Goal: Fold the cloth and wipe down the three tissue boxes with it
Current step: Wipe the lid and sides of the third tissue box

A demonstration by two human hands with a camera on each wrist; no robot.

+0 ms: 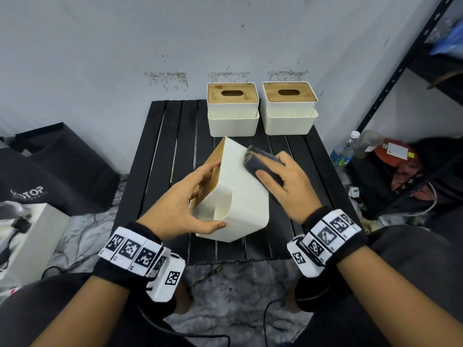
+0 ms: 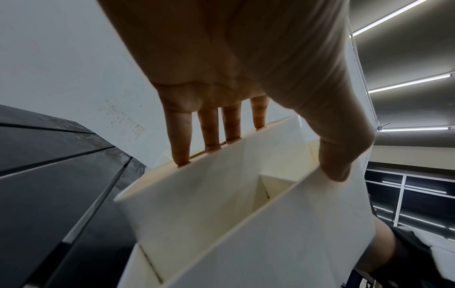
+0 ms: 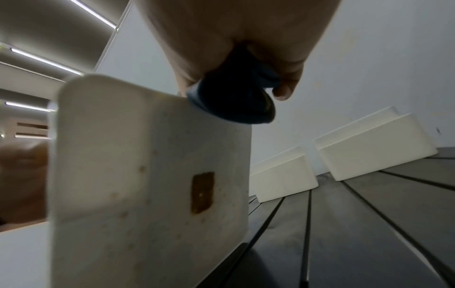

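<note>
Cloth: we saw the cloth (image 1: 263, 164), dark and folded thick, pressed on the tilted box's upturned white face.
Tilted box: the tilted tissue box (image 1: 240, 199), smooth white with a wooden lid, stood on the slatted black table (image 1: 155, 171).
Left hand: our left hand (image 1: 180, 199) gripped it, fingers (image 2: 182, 136) spread on the lid, thumb on the side pocket's rim.
Right hand: our right hand (image 1: 288, 181) pinched the cloth.
Back boxes: two boxes (image 1: 233, 108) (image 1: 289, 106) stood upright; their contents were hidden.

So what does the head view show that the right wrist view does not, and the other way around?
Only the head view shows the wooden lids of the two far tissue boxes, the left hand gripping the tilted tissue box, and a water bottle. Only the right wrist view shows a brown mark on the held box's underside. Both show the right hand pressing the folded dark cloth against that box.
</note>
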